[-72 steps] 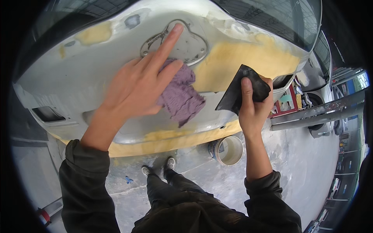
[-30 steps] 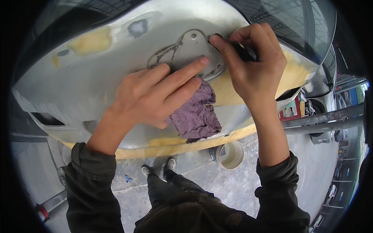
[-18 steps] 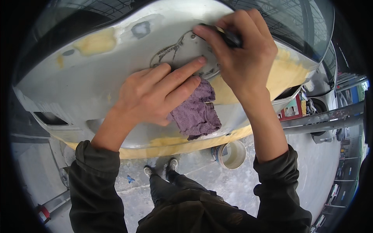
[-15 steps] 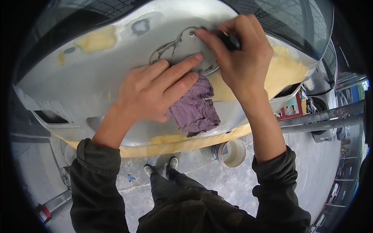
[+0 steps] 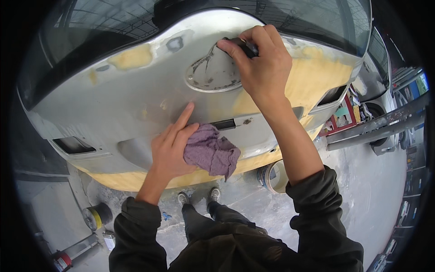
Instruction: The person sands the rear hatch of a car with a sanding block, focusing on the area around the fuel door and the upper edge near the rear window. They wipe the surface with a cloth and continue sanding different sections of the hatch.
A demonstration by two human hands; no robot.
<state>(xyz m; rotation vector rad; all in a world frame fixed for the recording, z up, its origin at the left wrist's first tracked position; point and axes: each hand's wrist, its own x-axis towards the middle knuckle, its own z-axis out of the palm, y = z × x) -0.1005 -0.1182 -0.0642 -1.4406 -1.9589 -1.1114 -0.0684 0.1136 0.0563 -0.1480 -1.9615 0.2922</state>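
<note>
My right hand [image 5: 268, 68] grips a small black block-like tool [image 5: 245, 47] at the upper edge of an oval badge recess [image 5: 213, 75] on a silver car tailgate [image 5: 136, 97]. Dark smudges and scuffs line the recess, and the face of the tool against the panel is hidden. Lower down, my left hand [image 5: 168, 149] holds a crumpled purple cloth [image 5: 212, 152] between thumb and fingers, its index finger stretched out toward the panel. The cloth hangs just below a dark slot [image 5: 224, 123] in the tailgate.
Yellowish filler patches [image 5: 312, 81] cover parts of the bodywork. Above is the rear window [image 5: 113, 22]. A bucket [image 5: 277, 177] stands on the concrete floor [image 5: 253, 199] beneath the bumper. A round reel [image 5: 97, 216] lies at left; a metal post [image 5: 376, 127] and another car are at right.
My left hand has come down off the recess, taking the purple cloth lower and leftward. The right hand still grips the black tool at the recess. The view has shifted, showing more rear window.
</note>
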